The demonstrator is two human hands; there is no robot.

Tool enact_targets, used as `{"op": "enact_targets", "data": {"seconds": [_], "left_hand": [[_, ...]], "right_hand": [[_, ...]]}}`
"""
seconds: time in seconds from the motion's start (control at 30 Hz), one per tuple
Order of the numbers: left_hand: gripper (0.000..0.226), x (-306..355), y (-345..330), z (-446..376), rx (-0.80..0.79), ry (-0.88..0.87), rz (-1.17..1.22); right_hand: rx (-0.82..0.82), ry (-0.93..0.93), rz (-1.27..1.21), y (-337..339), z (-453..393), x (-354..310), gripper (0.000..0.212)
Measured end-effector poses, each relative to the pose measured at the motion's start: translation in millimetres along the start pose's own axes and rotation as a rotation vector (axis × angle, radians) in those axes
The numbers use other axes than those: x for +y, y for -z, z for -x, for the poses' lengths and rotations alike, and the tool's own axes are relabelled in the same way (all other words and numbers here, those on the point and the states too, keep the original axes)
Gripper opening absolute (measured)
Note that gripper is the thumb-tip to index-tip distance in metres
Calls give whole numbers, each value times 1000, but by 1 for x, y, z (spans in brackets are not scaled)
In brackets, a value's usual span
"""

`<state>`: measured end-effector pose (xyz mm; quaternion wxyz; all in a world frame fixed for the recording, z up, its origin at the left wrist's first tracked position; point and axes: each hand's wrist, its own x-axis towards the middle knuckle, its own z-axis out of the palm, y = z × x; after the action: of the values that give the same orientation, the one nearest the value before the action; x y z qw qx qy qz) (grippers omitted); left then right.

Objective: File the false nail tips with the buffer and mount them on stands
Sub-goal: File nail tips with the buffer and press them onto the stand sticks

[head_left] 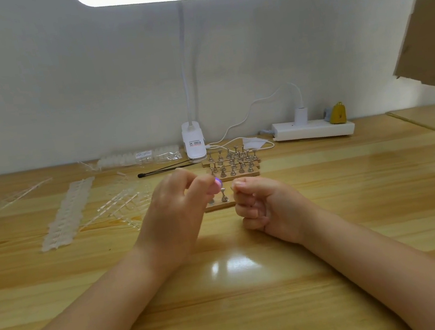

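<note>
Both hands are raised just above the wooden counter (327,205), close together near its middle. The left hand (178,211) has its fingers curled in, and something small with a pinkish-purple sheen (217,185) shows at its fingertips; it is too blurred to tell whether this is a false nail tip or the finger's own nail, so its long axis and direction cannot be read. The right hand (260,203) is closed into a loose fist with thumb and forefinger pinched together at the top; whether anything sits in that pinch cannot be told.

Directly behind and between the hands lies a small wooden base (220,205) carrying upright metal stands (224,195), partly hidden by the left hand. Farther back, more wooden strips with rows of upright metal stands (231,163) lie with their long sides running left to right.

To the left, strips of clear false nail tips (65,212) lie flat, the long strip running from near to far, beside scattered clear plastic sprues (121,202). A bag of nail tips (138,157) rests near the wall. A thin black brush (167,168) lies nearly left to right, its tip at the left. A clip-on desk lamp (194,143) stands at the back, with a white power strip (314,129) to its right.
</note>
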<state>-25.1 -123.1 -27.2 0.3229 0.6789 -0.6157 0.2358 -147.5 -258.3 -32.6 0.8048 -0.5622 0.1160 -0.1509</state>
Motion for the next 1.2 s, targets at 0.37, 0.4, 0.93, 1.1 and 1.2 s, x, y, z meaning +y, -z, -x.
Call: {"op": "enact_targets", "data": {"seconds": [0.37,0.4,0.93,1.1,1.2], "left_hand": [[30,-2,-1,0,116,-141,51],[25,3,-3,-1,112,-156,111],[22,3,-7,2,11,95,265],[21,7,-9,-1,102,-129,168],[27,-4,-10,1,73,-70,26]], "right_hand": [[-51,-2,55,0,0,1,6],[-55,12,57,0,0,2,6],[10,45,-23,0,-1,2,5],[14,31,29,-1,-1,3,7],[32,-6,0,0,-1,0,14]]}}
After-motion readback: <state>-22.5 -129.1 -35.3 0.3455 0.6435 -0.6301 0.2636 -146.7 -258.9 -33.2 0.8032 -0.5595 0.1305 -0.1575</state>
